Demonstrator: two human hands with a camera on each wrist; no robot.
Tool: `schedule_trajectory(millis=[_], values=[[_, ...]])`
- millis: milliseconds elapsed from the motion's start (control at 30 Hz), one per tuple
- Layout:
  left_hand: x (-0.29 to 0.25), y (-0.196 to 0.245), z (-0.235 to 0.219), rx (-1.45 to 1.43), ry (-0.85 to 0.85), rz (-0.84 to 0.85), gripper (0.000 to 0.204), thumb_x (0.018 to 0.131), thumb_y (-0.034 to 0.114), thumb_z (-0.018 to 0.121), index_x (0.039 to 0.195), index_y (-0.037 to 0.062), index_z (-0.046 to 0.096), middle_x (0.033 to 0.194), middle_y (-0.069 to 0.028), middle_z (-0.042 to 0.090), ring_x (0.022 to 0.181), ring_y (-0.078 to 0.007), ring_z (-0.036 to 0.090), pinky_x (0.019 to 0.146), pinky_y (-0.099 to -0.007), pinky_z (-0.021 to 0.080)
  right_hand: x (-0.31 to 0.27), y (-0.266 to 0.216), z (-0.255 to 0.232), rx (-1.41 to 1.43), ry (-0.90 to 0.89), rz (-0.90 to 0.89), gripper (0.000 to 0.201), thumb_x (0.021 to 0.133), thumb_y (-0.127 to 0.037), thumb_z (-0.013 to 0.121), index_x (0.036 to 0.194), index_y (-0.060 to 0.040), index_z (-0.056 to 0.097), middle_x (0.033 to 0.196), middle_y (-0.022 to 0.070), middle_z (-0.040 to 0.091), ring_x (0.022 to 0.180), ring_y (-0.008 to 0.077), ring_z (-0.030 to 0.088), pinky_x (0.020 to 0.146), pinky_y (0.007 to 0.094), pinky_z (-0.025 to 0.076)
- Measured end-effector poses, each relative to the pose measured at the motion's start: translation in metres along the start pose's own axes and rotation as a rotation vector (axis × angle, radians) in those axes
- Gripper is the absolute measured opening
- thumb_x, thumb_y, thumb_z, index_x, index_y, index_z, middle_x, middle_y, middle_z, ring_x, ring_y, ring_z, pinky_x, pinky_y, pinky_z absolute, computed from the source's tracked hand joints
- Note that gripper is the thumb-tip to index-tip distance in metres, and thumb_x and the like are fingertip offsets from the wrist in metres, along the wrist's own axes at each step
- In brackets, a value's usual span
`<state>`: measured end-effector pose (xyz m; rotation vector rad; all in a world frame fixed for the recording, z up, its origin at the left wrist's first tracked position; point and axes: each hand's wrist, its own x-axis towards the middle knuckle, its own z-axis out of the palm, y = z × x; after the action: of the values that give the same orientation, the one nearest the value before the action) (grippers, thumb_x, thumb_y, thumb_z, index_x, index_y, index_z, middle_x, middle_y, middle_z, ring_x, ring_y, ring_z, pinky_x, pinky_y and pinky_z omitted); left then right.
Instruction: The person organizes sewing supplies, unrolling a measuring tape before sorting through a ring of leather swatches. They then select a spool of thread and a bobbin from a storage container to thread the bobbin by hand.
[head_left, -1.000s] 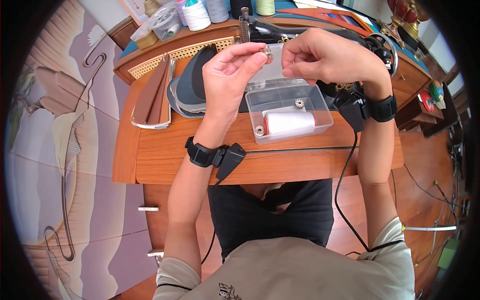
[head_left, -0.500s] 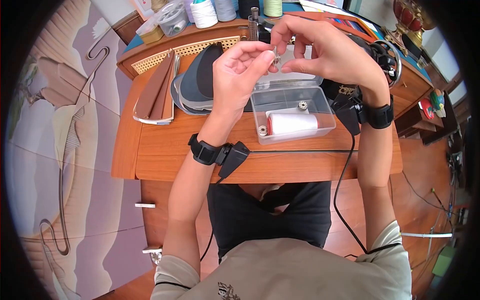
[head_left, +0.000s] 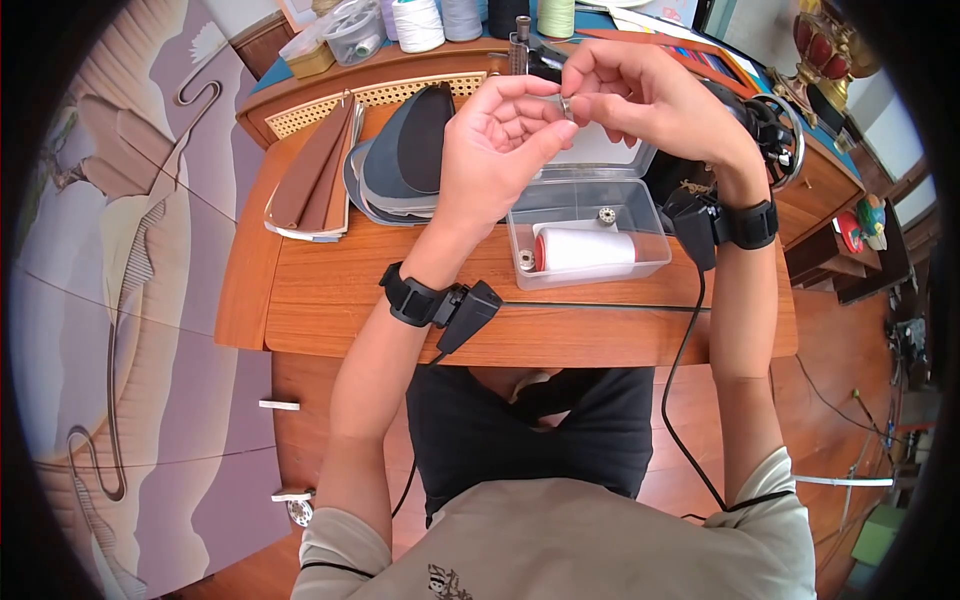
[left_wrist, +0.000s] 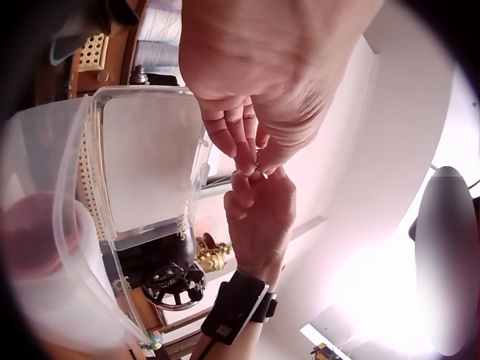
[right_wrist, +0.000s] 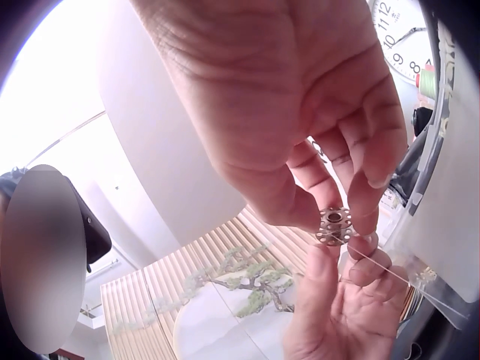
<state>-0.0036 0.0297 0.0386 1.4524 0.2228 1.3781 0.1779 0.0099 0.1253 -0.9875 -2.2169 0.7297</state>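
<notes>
Above the sewing table, both hands meet at a small metal bobbin (right_wrist: 335,225) with holes round its rims. The right hand (head_left: 655,105) pinches it from above between thumb and fingers. From the other side, the left hand (head_left: 500,150) holds its lower edge with thumb and index fingertips. A thin pale thread (right_wrist: 390,266) runs off the bobbin past the left fingers. Below the hands stands a clear plastic box (head_left: 590,275) with its lid (head_left: 600,150) raised. Inside lie a white thread spool (head_left: 590,250) and two more metal bobbins (head_left: 606,215).
Brown sample swatches (head_left: 315,175) and a fan of grey-blue swatches (head_left: 400,165) lie left of the box. A black sewing machine (head_left: 770,130) stands behind the right wrist. Several thread cones (head_left: 417,25) line the back shelf beside a clear round tub (head_left: 355,30).
The right hand has come left from beside the left hand and now pinches the bobbin, which the left hand held alone a second ago. The left hand has shifted slightly right.
</notes>
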Motion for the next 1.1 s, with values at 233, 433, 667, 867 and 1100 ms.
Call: schedule_trajectory(millis=[233, 433, 667, 867, 1100], values=[[0.002, -0.004, -0.006, 0.105, -0.024, 0.046, 0.028, 0.086, -0.002, 0.063, 0.112, -0.0041, 0.055, 0.096, -0.0106, 0.065, 0.084, -0.0123, 0.063, 0.076, -0.0248, 0.054, 0.003, 0.006, 0.002, 0.144, -0.037, 0.032, 0.019, 0.095, -0.023, 0.054, 0.098, -0.0037, 0.051, 0.069, 0.0018, 0.06, 0.057, 0.0054, 0.054, 0.049, 0.0199, 0.043], [0.002, 0.0, -0.004, 0.062, -0.026, 0.016, 0.024, 0.087, 0.003, 0.064, 0.109, -0.004, 0.057, 0.088, -0.0103, 0.066, 0.079, -0.0121, 0.064, 0.071, -0.0238, 0.052, 0.002, 0.005, 0.0, 0.206, -0.065, 0.074, 0.019, 0.098, -0.023, 0.05, 0.096, -0.0042, 0.05, 0.07, 0.0016, 0.061, 0.058, 0.0055, 0.055, 0.05, 0.0194, 0.043], [0.002, 0.007, -0.006, 0.054, 0.007, -0.077, 0.023, 0.09, 0.014, 0.064, 0.106, -0.0024, 0.058, 0.085, -0.0089, 0.066, 0.072, -0.0106, 0.062, 0.066, -0.0227, 0.049, -0.001, 0.001, 0.004, 0.139, -0.095, 0.011, 0.017, 0.096, -0.02, 0.052, 0.102, -0.004, 0.051, 0.073, 0.0005, 0.061, 0.062, 0.0057, 0.057, 0.052, 0.019, 0.044], [0.004, 0.0, -0.01, -0.002, -0.037, -0.156, 0.026, 0.091, 0.021, 0.062, 0.104, -0.0008, 0.059, 0.082, -0.0065, 0.065, 0.072, -0.01, 0.06, 0.066, -0.0218, 0.047, 0.0, 0.0, 0.006, 0.027, -0.096, 0.032, 0.018, 0.095, -0.013, 0.055, 0.109, -0.0042, 0.05, 0.076, 0.0005, 0.061, 0.064, 0.0053, 0.058, 0.053, 0.0179, 0.042], [0.004, -0.003, -0.002, 0.145, 0.043, 0.116, 0.026, 0.083, 0.0, 0.068, 0.107, -0.0035, 0.058, 0.096, -0.0088, 0.064, 0.084, -0.0115, 0.063, 0.078, -0.0237, 0.051, 0.002, 0.007, 0.001, -0.027, -0.048, 0.067, 0.021, 0.096, -0.025, 0.053, 0.103, -0.0051, 0.053, 0.073, 0.0011, 0.063, 0.061, 0.0049, 0.059, 0.05, 0.0171, 0.042]])
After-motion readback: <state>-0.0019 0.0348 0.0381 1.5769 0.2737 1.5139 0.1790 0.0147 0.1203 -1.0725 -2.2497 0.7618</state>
